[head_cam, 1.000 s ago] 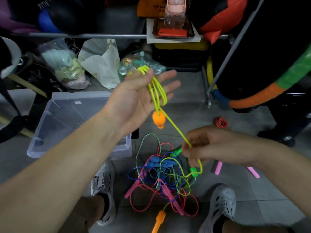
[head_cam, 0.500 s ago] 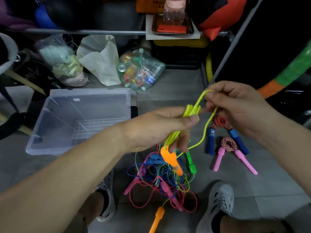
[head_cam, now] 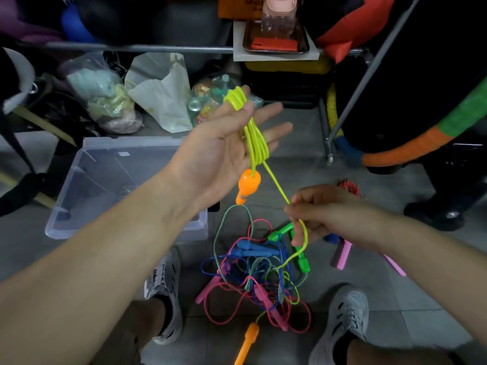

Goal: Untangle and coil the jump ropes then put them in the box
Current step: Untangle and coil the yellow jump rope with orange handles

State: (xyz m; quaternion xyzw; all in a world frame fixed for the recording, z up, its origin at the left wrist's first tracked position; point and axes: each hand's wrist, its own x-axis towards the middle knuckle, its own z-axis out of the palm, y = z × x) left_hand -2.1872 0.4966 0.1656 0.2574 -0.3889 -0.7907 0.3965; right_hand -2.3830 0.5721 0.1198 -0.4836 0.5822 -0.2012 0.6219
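One box (head_cam: 126, 143), clear plastic, largest item: on the floor (head_cam: 395, 299) at left, lidless, no rope visible inside.

One tangle (head_cam: 253, 272) of ropes, on the floor between the shoes (head_cam: 163, 293): blue, pink and grey-green cords knotted together, blue, pink and green handles among them.

Left hand (head_cam: 224, 151): raised palm up beyond the box's near corner, fingers (head_cam: 276, 108) straight and spread, carrying the loops.

Right hand (head_cam: 324, 219): lower, just above the tangle, fingers curled, pinching the free run of the yellow rope.

Yellow rope (head_cam: 254, 138): several loops hung over the left thumb and down across the palm. Free run taut from the loops to the right hand, then slack down into the tangle. Far end lost among the other cords; cannot tell whether tied to the second orange handle (head_cam: 247, 341) lying nearest the camera.

Pink handles (head_cam: 342, 255) and red coil (head_cam: 349, 187): on the floor beyond the right hand, partly hidden, seemingly bundles already wound.

Orange handle (head_cam: 249, 184): dangling just below the left palm, at the foot of the loops.

Step in hand, by judgement: coiling the yellow rope, partway through, tail not yet free, nothing boxed.

Next move, by judgement: pinched run to be lifted to the left thumb and laid as a further loop. Slack to be drawn gently, to avoid tightening the knot below. Tail to be teased clear of the tangle before boxing.
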